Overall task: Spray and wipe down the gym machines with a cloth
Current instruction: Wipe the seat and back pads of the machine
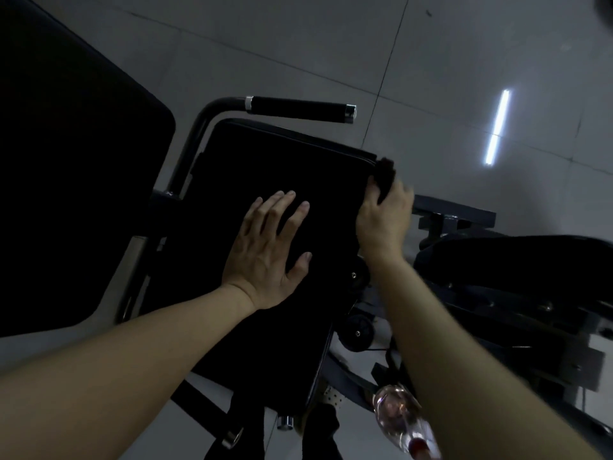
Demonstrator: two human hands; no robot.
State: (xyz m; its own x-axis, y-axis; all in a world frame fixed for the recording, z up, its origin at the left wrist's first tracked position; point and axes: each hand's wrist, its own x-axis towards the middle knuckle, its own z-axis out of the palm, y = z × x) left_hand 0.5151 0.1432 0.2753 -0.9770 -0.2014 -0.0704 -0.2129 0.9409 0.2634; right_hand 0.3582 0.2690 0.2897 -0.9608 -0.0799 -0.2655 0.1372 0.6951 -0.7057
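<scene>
A black padded seat (265, 167) of a gym machine fills the middle of the view. My left hand (270, 250) lies flat on it with fingers spread. My right hand (384, 217) grips a dark cloth (384, 175) and holds it against the pad's right edge near the far corner. A clear spray bottle (398, 416) with a red part shows blurred at the bottom, under my right forearm; how it is held is hidden.
A black handle bar (298, 109) with metal ends runs above the pad. A large black backrest pad (66, 161) stands at the left. Another dark pad (517, 260) and metal frame parts lie at the right. Grey floor tiles (331, 44) stretch beyond.
</scene>
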